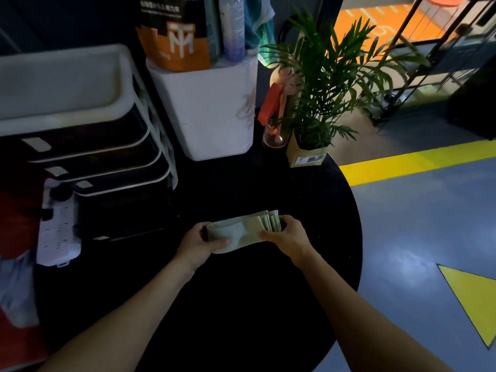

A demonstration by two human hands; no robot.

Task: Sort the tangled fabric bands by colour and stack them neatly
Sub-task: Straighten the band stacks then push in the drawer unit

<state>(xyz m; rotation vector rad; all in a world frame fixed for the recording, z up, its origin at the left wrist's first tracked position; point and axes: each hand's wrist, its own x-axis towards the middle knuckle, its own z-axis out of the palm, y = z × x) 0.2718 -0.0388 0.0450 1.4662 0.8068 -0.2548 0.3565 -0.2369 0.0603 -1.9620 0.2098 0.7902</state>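
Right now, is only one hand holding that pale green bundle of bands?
No, both hold it: the left hand grips one end of the pale green bands and the right hand the other.

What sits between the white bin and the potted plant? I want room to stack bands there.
In the head view, a clear spray bottle with a red trigger stands between the white bin and the potted plant.

The pale green bands [243, 232] look like soft matt cloth, the round table [241, 304] is smooth matt black, the white bin [214, 111] is smooth plastic, and the floor [418, 226] is glossy.
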